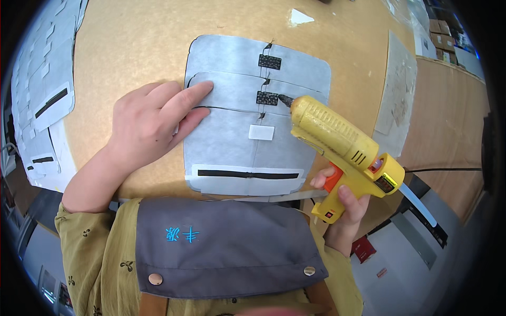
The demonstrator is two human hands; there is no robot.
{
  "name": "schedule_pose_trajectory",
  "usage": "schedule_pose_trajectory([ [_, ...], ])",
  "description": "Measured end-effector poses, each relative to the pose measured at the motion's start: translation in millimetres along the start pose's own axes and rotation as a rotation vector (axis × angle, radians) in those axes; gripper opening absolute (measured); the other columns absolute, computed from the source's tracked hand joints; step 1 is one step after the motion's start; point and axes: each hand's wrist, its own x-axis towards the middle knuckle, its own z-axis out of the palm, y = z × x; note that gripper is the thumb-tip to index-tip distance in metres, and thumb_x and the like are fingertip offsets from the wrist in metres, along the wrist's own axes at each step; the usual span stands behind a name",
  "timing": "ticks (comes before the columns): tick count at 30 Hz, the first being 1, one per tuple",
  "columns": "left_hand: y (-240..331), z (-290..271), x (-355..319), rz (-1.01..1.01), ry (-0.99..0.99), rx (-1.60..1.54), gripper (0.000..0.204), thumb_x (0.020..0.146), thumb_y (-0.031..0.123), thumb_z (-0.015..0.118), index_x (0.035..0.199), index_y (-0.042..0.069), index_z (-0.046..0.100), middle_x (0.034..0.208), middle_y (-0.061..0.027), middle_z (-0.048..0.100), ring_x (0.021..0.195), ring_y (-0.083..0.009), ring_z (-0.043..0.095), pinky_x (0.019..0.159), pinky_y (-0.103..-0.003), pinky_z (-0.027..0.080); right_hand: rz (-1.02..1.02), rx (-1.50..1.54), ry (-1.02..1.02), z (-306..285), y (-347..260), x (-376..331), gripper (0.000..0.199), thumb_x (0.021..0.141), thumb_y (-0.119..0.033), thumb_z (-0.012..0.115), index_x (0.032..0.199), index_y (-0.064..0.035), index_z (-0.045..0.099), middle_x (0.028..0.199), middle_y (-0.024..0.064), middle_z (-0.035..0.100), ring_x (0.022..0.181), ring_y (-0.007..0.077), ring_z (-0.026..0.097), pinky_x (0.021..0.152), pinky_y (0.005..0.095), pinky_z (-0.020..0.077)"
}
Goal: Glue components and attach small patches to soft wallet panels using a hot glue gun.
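At the left fingertips: left edge of the pale-grey, sheet-like middle panel (pixel 232 90); left hand (pixel 147 118) with forefinger and thumb slightly parted; pinching or merely resting, cannot tell.
Right fingers: right hand (pixel 354 206) wrapped round the handle of a yellow plastic glue gun (pixel 337 131), one finger at the orange trigger (pixel 333 177).
Gun axis: diagonal; dark nozzle (pixel 285 100) far-left, translucent glue stick (pixel 419 204) near-right.
Nozzle to patch: tip at the right end of the black textured rectangular patch (pixel 266 98), contact unclear; patch on the middle panel, long axis left to right, rightward of the left fingertips, far-left of the right fingers; left hand nearer.
Panel stack: three overlapping, by the tan worktop's (pixel 132 52) near edge.
Worktop's left edge: more grey panels (pixel 58 100).
Right edge: worn pale board (pixel 396 100).
Far edge: white scrap (pixel 301 17).
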Motion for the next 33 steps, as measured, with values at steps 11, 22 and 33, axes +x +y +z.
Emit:
schedule_pose_trajectory([
  [11, -1, 1, -1, 0.019, 0.000, -0.036, 0.044, 0.077, 0.015, 0.081, 0.119, 0.012, 0.069, 0.064, -0.0009, 0.046, 0.053, -0.0160, 0.048, 0.048, -0.031, 0.038, -0.013, 0.112, -0.244, -16, 6, 4, 0.054, 0.089, -0.005, 0.058, 0.138, 0.0106, 0.041, 0.106, 0.0240, 0.065, 0.098, 0.0292, 0.065, 0.089, 0.0417, 0.0524],
  [22, -1, 1, 0, 0.019, 0.014, -0.050, 0.042, 0.076, 0.014, 0.081, 0.117, 0.012, 0.070, 0.064, -0.0011, 0.046, 0.053, -0.0166, 0.048, 0.048, -0.031, 0.039, -0.006, 0.104, -0.118, 1, -2, 1, 0.057, 0.084, -0.013, 0.063, 0.132, 0.0113, 0.045, 0.099, 0.0233, 0.065, 0.091, 0.0301, 0.066, 0.084, 0.0422, 0.0540],
  [33, -2, 1, -1, 0.005, 0.020, -0.001, 0.032, 0.079, 0.023, 0.079, 0.108, 0.016, 0.070, 0.067, 0.0018, 0.050, 0.056, -0.0149, 0.054, 0.047, -0.030, 0.042, 0.024, 0.061, -0.250, -2, 1, 9, 0.057, 0.087, -0.005, 0.062, 0.139, 0.0087, 0.040, 0.104, 0.0225, 0.065, 0.097, 0.0282, 0.066, 0.088, 0.0387, 0.0529],
])
